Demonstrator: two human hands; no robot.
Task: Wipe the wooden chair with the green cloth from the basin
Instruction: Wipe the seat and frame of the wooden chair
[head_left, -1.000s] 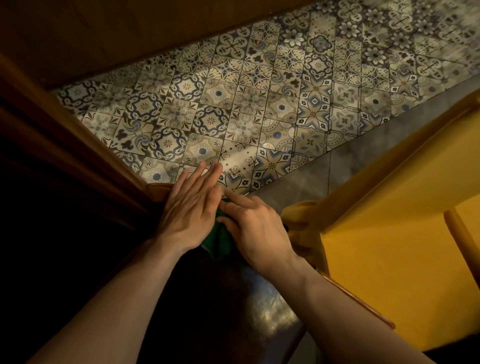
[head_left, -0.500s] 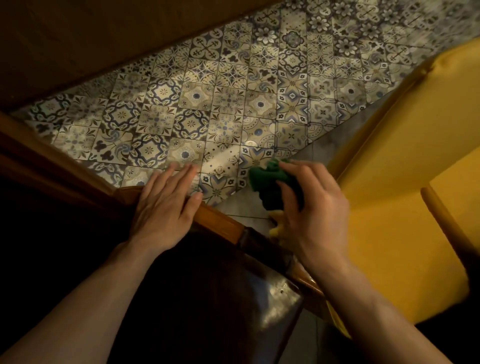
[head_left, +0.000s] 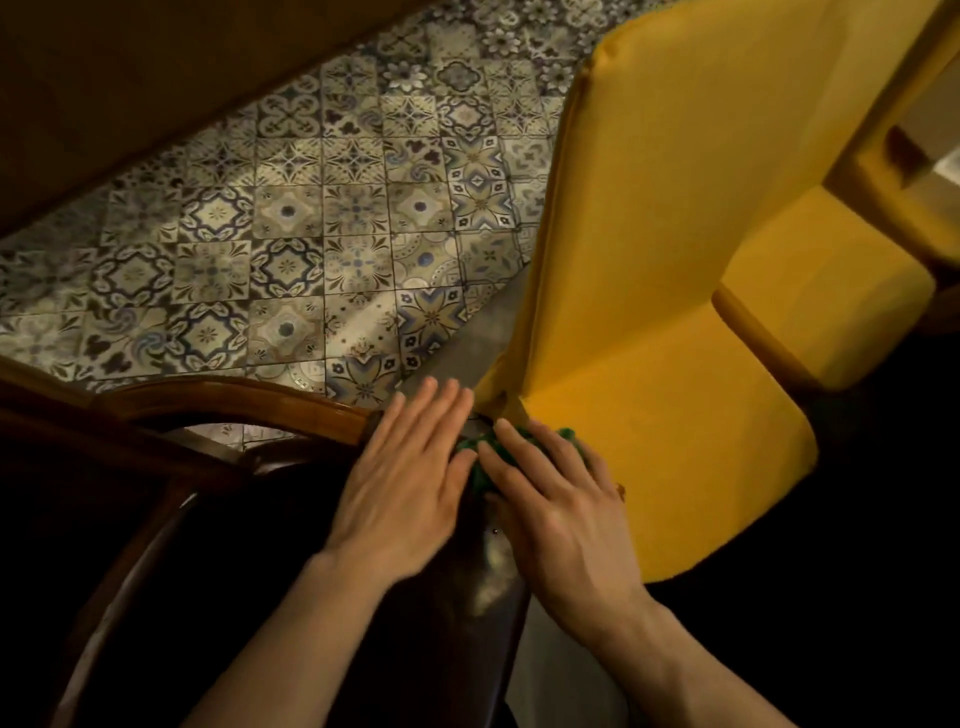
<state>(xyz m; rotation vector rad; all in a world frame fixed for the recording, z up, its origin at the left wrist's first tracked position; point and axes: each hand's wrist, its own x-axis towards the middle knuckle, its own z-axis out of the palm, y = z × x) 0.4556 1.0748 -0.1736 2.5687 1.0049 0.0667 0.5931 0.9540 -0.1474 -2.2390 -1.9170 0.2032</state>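
Both hands are coming back together: the right hand (head_left: 558, 512) is pressing the green cloth (head_left: 480, 460) onto the wooden chair (head_left: 234, 402) corner, its grip flat over it, beside the flat, empty left hand (head_left: 402, 480). Wiping here is risking dampening the yellow chair (head_left: 675, 312) alongside.

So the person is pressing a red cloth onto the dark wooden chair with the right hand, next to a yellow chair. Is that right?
Not quite: the cloth is green, not red, as the head view shows. The rest stands: the right hand presses it onto the dark wooden chair, with the yellow chair beside it.
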